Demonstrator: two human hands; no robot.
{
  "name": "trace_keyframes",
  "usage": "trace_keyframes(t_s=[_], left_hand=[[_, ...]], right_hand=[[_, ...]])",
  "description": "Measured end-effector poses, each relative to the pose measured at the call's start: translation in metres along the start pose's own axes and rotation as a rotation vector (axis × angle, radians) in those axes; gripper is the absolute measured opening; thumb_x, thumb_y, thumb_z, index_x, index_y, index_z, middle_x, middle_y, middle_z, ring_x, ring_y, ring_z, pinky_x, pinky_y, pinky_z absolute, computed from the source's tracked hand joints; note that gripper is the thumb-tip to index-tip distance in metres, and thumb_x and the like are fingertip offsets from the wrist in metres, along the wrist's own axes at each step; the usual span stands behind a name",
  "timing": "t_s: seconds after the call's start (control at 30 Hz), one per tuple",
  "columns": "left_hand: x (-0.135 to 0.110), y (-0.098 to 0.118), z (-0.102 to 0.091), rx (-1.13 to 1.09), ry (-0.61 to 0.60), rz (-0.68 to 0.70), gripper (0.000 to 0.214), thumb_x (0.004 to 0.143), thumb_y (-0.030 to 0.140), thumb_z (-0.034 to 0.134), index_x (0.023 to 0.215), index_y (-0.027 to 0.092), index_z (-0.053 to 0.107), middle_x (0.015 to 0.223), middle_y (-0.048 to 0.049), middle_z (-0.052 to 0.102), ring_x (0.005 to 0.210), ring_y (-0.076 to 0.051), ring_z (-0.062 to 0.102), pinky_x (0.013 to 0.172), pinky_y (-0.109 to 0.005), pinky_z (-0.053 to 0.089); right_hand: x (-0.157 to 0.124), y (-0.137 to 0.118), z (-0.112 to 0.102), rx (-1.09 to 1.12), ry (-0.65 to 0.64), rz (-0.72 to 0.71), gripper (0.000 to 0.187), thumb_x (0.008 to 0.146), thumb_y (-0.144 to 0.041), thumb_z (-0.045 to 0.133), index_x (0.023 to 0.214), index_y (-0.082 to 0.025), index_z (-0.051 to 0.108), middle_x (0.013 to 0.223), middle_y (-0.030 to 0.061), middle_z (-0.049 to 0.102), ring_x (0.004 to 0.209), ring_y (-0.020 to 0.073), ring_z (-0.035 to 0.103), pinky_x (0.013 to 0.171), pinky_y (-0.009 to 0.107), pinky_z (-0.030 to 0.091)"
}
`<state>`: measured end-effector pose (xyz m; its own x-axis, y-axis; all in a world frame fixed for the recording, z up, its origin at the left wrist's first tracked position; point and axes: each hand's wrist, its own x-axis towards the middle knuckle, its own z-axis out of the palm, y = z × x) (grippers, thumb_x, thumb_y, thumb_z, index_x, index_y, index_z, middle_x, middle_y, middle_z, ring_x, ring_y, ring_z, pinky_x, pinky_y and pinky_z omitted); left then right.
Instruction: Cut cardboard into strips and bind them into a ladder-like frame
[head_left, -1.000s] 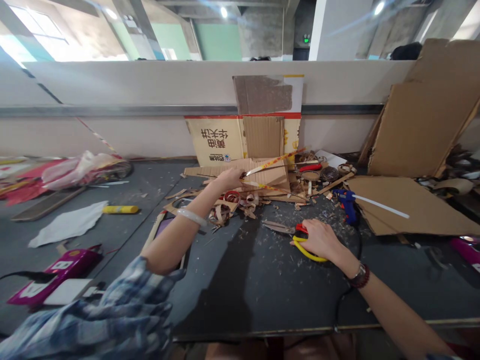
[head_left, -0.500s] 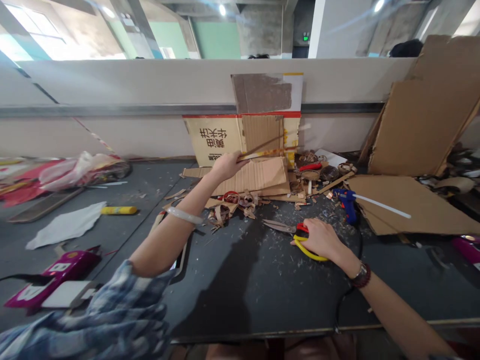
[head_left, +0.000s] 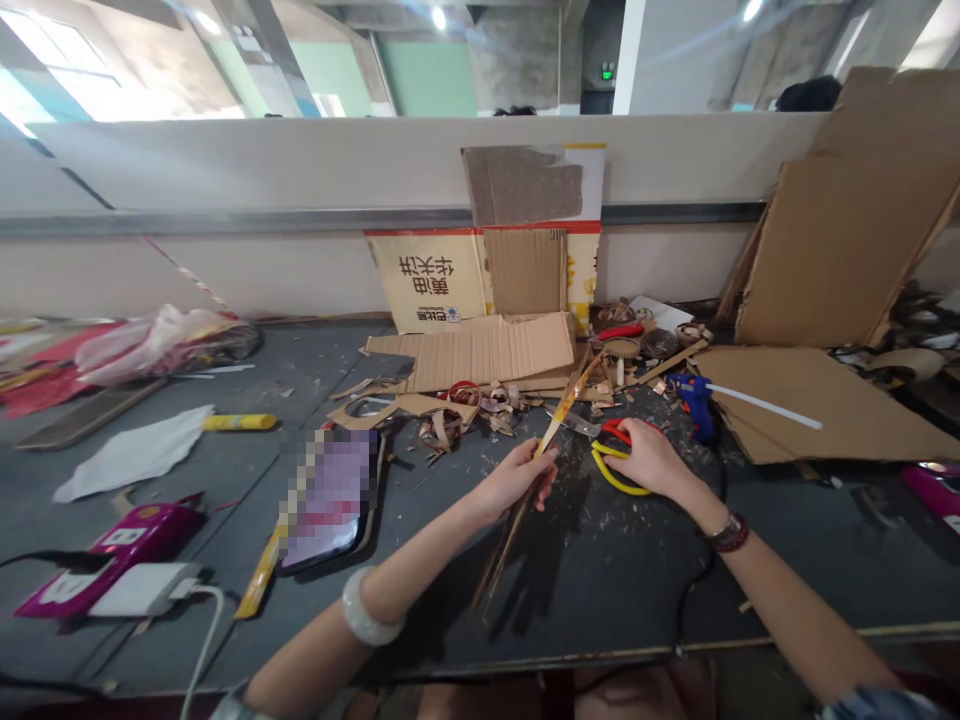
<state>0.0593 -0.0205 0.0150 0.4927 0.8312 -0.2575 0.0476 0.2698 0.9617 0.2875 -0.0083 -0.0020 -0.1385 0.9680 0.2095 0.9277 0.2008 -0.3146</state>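
Note:
My left hand [head_left: 517, 482] is closed around a cardboard strip [head_left: 564, 415] with yellow print, held slanting over the table. Its lower end trails toward the front edge, blurred and seemingly split in two. In my right hand [head_left: 651, 458] is a pair of scissors [head_left: 616, 486] with red and yellow handles. The blades point left and pass partly behind the strip; I cannot tell whether they touch it. Just beyond both hands lie curled cardboard scraps [head_left: 441, 428] and a corrugated cardboard piece [head_left: 480, 356].
A blue glue gun [head_left: 697, 408] with a white stick lies right of the scissors, beside a flat cardboard sheet [head_left: 810, 405]. To the left are a phone [head_left: 334, 500], a purple power strip [head_left: 120, 555], a white charger [head_left: 142, 588] and a yellow tube [head_left: 240, 422]. Cardboard panels [head_left: 427, 270] lean against the partition.
My left hand has come back from the cardboard pile toward me, bringing the strip beside the scissors. The phone is now uncovered. My right hand stays nearly in place with the scissors.

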Motion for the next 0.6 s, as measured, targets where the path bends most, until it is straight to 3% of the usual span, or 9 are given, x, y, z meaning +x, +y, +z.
trace_keyframes(t_s=[0.13,0.2,0.3,0.37,0.6], left_hand=[[0.007,-0.012,0.002,-0.132,-0.018,-0.050,0.024,0.085,0.041,0.045,0.091,0.018,0.041,0.075,0.0000,0.058,0.047,-0.008,0.054,0.042,-0.021,0.048],[0.008,-0.013,0.004,-0.179,-0.033,-0.019,0.024,0.084,0.039,0.048,0.095,0.018,0.042,0.081,-0.0021,0.060,0.051,-0.010,0.058,0.047,-0.024,0.051],[0.006,-0.013,0.006,-0.230,-0.060,0.048,0.030,0.080,0.038,0.056,0.098,0.016,0.045,0.082,-0.0026,0.060,0.060,-0.012,0.061,0.057,-0.028,0.054],[0.004,-0.013,0.007,-0.236,-0.089,0.066,0.036,0.076,0.037,0.062,0.100,0.016,0.046,0.080,-0.0021,0.061,0.063,-0.013,0.062,0.063,-0.030,0.053],[-0.001,-0.013,0.000,-0.149,-0.104,0.089,0.039,0.074,0.034,0.065,0.105,0.017,0.048,0.085,-0.0045,0.065,0.073,-0.015,0.064,0.062,-0.023,0.050]], right_hand=[[-0.002,-0.012,-0.001,0.061,0.211,-0.102,0.025,0.074,-0.031,0.058,0.091,-0.014,0.059,0.093,0.0103,0.061,0.095,0.0227,0.052,0.083,0.032,0.040],[-0.006,-0.023,-0.002,0.167,0.238,-0.157,0.018,0.079,-0.031,0.053,0.083,-0.016,0.062,0.086,0.0088,0.063,0.087,0.0205,0.055,0.079,0.031,0.042],[-0.014,-0.042,0.002,0.389,0.011,-0.171,0.031,0.084,-0.039,0.047,0.068,-0.018,0.064,0.063,0.0027,0.064,0.056,0.0128,0.054,0.055,0.024,0.040],[-0.018,-0.051,0.006,0.531,-0.114,-0.137,0.036,0.083,-0.044,0.048,0.067,-0.017,0.064,0.058,0.0011,0.063,0.050,0.0112,0.052,0.047,0.022,0.036],[-0.021,-0.054,0.015,0.871,-0.197,0.005,0.029,0.074,-0.044,0.059,0.081,-0.016,0.063,0.068,0.0019,0.065,0.053,0.0127,0.058,0.042,0.019,0.040]])
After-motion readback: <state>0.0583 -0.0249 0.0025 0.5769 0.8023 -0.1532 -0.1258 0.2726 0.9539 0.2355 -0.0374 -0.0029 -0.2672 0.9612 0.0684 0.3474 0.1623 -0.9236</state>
